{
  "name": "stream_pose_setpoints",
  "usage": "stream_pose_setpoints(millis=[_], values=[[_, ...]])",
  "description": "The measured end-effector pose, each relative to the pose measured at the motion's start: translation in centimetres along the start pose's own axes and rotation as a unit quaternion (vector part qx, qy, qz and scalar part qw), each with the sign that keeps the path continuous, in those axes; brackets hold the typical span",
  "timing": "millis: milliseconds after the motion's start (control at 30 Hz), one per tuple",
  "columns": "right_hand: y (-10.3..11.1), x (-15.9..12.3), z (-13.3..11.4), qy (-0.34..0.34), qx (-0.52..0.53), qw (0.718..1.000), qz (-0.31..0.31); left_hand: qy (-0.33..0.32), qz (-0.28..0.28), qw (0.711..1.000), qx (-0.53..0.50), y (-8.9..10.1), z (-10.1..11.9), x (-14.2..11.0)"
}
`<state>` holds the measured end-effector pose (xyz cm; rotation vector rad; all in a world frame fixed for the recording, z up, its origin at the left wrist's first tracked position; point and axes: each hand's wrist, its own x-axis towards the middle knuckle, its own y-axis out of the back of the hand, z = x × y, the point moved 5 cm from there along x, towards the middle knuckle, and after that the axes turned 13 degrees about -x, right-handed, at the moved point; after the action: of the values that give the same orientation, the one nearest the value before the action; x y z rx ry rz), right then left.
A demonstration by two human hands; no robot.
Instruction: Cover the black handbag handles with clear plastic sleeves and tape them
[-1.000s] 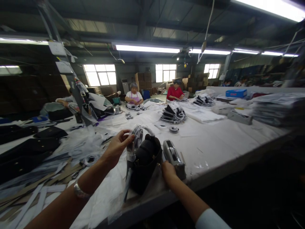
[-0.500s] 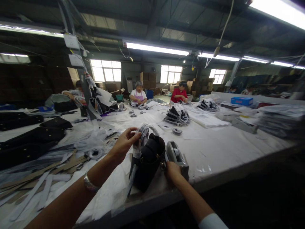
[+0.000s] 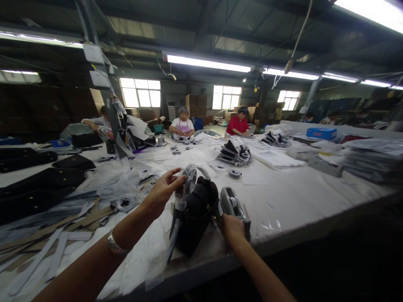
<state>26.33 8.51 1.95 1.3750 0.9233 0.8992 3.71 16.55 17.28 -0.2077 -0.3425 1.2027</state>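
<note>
A black handbag [image 3: 193,224] with small gold-coloured fittings stands near the table's front edge. My left hand [image 3: 166,186] is closed, thumb and fingers pinching a coiled strap [image 3: 189,174] in clear and pale wrapping at the bag's upper left. Down the bag's left side hangs a strip of clear film [image 3: 174,241]. Between the bag and a grey tape dispenser [image 3: 235,203] is my right hand [image 3: 233,228], with fingers curled at the bag's right side. Its fingertips are partly hidden, and what they grip cannot be made out.
Card strips [image 3: 59,247] and plastic film litter the left. Black bag pieces [image 3: 40,188] lie beyond them. A pile of wrapped straps [image 3: 234,153], a loose coil [image 3: 234,173] and a blue box [image 3: 321,133] lie farther off. Two co-workers [image 3: 182,126] sit across the table, another at left.
My right hand has shifted slightly downward and right beside the tape dispenser. The bag has tilted a little. My left hand keeps its pinch on the coiled strap.
</note>
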Motion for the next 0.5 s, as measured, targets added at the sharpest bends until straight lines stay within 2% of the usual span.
stream_pose_setpoints(millis=[133, 233, 300, 333, 400, 433, 500], values=[[1.7, -0.6, 0.8, -0.018, 0.001, 1.000, 0.019, 0.003, 0.007, 1.000, 0.007, 0.1, 0.0, 0.1], [4.8, -1.5, 2.6, -0.030, 0.022, 0.997, 0.061, 0.013, -0.025, 1.000, 0.009, -0.1, 0.1, 0.1], [7.4, -2.1, 3.5, -0.011, 0.116, 0.986, 0.116, 0.023, -0.050, 0.998, 0.011, -0.3, 0.1, 0.1], [8.7, -2.3, 3.7, 0.013, 0.193, 0.971, 0.139, 0.027, -0.058, 0.998, 0.012, -0.4, 0.1, 0.1], [10.8, -2.4, 3.4, 0.070, 0.353, 0.921, 0.148, 0.030, -0.055, 0.998, 0.013, -0.5, 0.1, 0.1], [11.5, -2.3, 2.8, 0.096, 0.413, 0.896, 0.130, 0.031, -0.050, 0.998, 0.015, -0.5, 0.1, 0.1], [12.3, -1.9, 1.1, 0.136, 0.470, 0.869, 0.073, 0.032, -0.042, 0.999, 0.015, -0.7, 0.0, 0.0]])
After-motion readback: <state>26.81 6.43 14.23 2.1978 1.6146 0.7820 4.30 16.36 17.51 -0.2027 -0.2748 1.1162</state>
